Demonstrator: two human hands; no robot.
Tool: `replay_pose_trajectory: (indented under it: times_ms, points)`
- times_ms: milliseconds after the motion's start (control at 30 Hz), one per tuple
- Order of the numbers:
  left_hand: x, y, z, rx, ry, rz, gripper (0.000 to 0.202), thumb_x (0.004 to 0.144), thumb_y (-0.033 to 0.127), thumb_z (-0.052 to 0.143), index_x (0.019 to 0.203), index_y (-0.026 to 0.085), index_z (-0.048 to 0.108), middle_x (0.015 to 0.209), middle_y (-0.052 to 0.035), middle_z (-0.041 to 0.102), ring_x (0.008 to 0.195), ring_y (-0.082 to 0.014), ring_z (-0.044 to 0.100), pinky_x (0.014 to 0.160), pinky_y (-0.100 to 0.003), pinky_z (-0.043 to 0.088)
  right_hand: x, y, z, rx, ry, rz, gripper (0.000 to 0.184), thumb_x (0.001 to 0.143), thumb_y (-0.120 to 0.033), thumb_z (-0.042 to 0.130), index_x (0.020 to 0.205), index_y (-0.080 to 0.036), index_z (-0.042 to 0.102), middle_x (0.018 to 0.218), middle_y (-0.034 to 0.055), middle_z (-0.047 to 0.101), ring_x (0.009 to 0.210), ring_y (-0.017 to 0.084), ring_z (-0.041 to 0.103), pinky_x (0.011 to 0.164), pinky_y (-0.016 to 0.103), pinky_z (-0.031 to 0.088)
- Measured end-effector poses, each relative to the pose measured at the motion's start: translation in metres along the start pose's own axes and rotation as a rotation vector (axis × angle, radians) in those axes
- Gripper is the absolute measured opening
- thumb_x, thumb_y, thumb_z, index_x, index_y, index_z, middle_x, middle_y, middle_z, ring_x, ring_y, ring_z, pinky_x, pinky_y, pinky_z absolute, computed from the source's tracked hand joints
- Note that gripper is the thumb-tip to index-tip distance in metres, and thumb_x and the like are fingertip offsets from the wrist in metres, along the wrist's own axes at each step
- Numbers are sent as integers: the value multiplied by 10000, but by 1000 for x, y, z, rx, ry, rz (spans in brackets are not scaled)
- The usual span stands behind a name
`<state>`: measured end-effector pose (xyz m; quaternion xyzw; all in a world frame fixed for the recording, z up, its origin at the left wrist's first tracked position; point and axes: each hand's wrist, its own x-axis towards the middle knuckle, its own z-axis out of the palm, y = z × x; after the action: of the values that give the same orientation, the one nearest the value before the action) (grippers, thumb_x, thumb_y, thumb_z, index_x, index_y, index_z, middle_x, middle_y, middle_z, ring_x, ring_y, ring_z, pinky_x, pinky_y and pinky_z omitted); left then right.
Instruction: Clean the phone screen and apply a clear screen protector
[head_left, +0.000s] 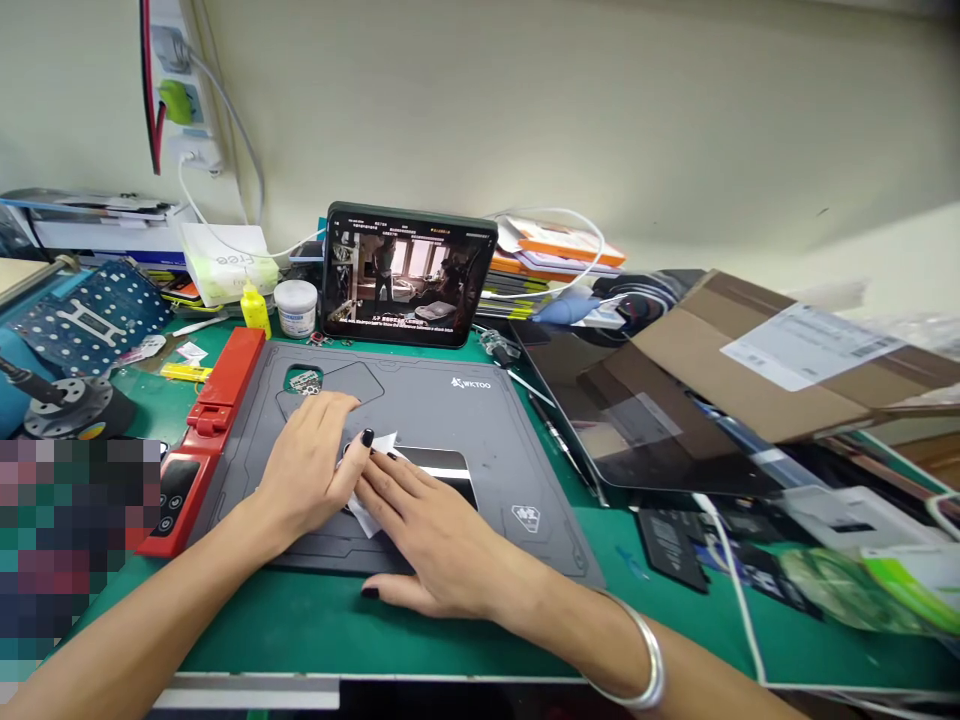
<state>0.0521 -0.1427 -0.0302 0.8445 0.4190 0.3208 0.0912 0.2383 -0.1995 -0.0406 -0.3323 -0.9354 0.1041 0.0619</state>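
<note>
My left hand lies on a grey work mat, its thumb pressing a small white wipe onto a black phone that lies flat on the mat. My right hand rests over the wipe and the phone's near end, fingers stretched flat and pressing down. A silver bangle sits on my right wrist. Most of the wipe is hidden under both hands.
A tablet playing video stands behind the mat. A red-edged heater strip runs along the mat's left side. A yellow bottle and white jar stand at back left. A dark screen panel, cardboard box and cables crowd the right.
</note>
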Motion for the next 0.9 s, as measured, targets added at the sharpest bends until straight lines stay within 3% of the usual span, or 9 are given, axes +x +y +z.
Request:
replay_pose_trajectory:
  times_ms: [167, 367, 500, 567, 633, 733, 833, 900]
  points:
    - [0, 2, 0, -23, -8, -16, 354, 952, 316, 324, 1186, 105, 487, 1185, -173, 577, 1107, -289, 528, 957, -474, 437, 3, 0, 2, 41, -7, -27, 1061, 782, -711, 562, 1467, 46, 270, 1549, 297, 190, 1456, 397, 108, 1199, 526, 113]
    - [0, 2, 1, -31, 13, -10, 374, 962, 334, 300, 1183, 100, 489, 1172, -172, 582, 1111, -285, 528, 967, -469, 427, 4, 0, 0, 61, -70, 88, 1130, 737, -728, 596, 1504, 4, 206, 1575, 270, 94, 1460, 400, 17, 1194, 544, 74]
    - [1, 0, -1, -8, 1, -49, 395, 955, 337, 286, 1205, 103, 483, 1203, -175, 577, 1128, -291, 527, 966, -479, 427, 2, -3, -6, 116, -96, 8, 1133, 745, -763, 549, 1512, -9, 194, 1581, 228, 122, 1473, 338, 35, 1211, 467, 54]
    - [2, 0, -7, 32, -75, -47, 404, 951, 332, 282, 1227, 111, 479, 1238, -173, 571, 1154, -296, 522, 966, -484, 427, 1, -2, -9, 121, -127, 42, 1145, 736, -746, 578, 1498, 24, 208, 1571, 241, 135, 1469, 342, 71, 1211, 464, 76]
    - [4, -2, -17, 77, -251, 3, 401, 934, 368, 349, 1217, 132, 505, 1247, -155, 581, 1157, -302, 531, 958, -480, 435, 0, 0, -12, 106, -140, 112, 1148, 718, -720, 620, 1485, 42, 234, 1564, 255, 133, 1464, 358, 94, 1207, 478, 103]
    - [7, -4, -31, 96, -527, 86, 516, 768, 488, 634, 1154, 151, 565, 1205, -130, 606, 1110, -306, 558, 935, -439, 460, -2, 0, -12, 122, -112, 74, 1123, 727, -736, 598, 1476, 36, 273, 1563, 249, 149, 1464, 353, 100, 1208, 466, 97]
    - [7, -8, -36, 119, -573, 99, 616, 646, 463, 750, 1143, 141, 578, 1199, -135, 599, 1111, -313, 553, 930, -423, 461, -2, -1, -10, 151, -102, -51, 1089, 757, -757, 543, 1471, 27, 296, 1563, 235, 181, 1467, 334, 103, 1212, 434, 69]
    - [7, -10, -34, 126, -570, 111, 620, 644, 443, 762, 1156, 147, 575, 1208, -127, 592, 1121, -308, 546, 942, -425, 452, -1, 0, -10, 143, -99, -37, 1081, 761, -752, 544, 1470, 27, 298, 1562, 233, 190, 1466, 330, 116, 1212, 429, 72]
